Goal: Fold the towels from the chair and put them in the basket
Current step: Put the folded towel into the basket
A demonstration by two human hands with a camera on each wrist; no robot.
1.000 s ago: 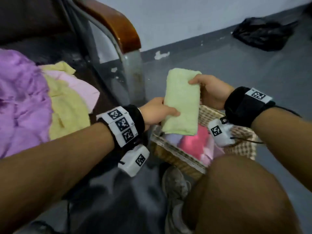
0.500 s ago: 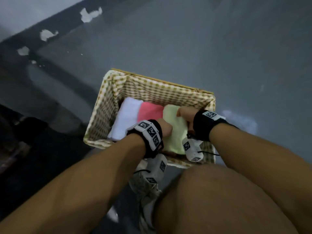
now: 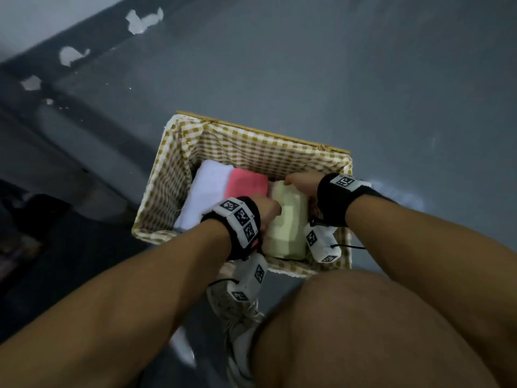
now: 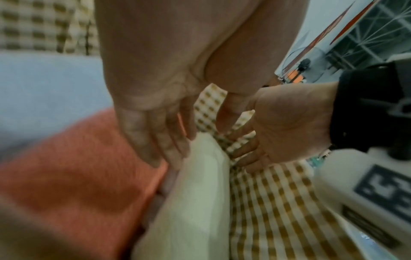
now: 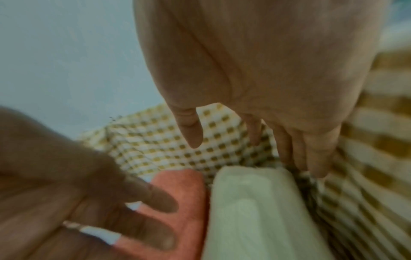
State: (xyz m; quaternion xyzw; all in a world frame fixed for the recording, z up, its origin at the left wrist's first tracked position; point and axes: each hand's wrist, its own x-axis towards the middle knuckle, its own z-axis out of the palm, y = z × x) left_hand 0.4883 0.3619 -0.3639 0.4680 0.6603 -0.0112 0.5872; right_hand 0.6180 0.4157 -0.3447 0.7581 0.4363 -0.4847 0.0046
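Head view: the green towel now lies folded in the basket, at the right end of a row beside the pink towel and the white towel; a second ago it was held up in both hands over the basket, half a second ago it was already down between them; the left hand sits at its left edge, the right hand at its far right corner; the chair is out of sight, so how many towels remain cannot be told from here.

Left wrist view: the left hand's fingers are straight, tips down in the seam between pink and green towels, gripping nothing; the right hand's palm faces it, fingers extended along the checked lining.

Right wrist view: the right fingers are straight and slipped between the green towel and the basket wall; the left fingers are spread over the pink towel; neither hand clasps cloth.

Judgement: this towel is placed and released; the hands are only tucking it square, after which they are free for the next one.
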